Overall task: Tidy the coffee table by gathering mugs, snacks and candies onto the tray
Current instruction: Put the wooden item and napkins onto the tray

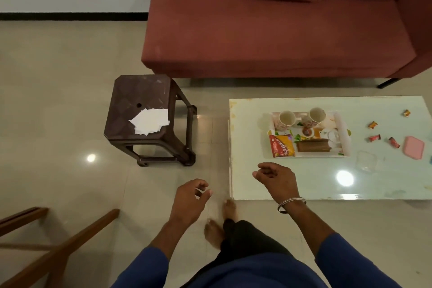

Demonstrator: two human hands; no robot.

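Note:
A flowered tray [345,134] lies on the white coffee table [247,170]. It carries two mugs [286,119] [315,116], a red and yellow snack packet [281,146] and a brown biscuit pack [313,145]. Several wrapped candies [373,124] [375,138] [394,142] [407,112] lie loose on the table right of the tray. My right hand [277,179] hovers over the table's near left corner, fingers loosely curled, holding nothing. My left hand [190,199] hangs over the floor, loosely curled and holding nothing.
A pink lid [414,151] and a clear plastic container [365,161] sit on the table's right side. A brown plastic stool [131,128] with white papers [149,120] stands to the left. A red sofa [268,37] is behind the table. A wooden frame [58,250] is at bottom left.

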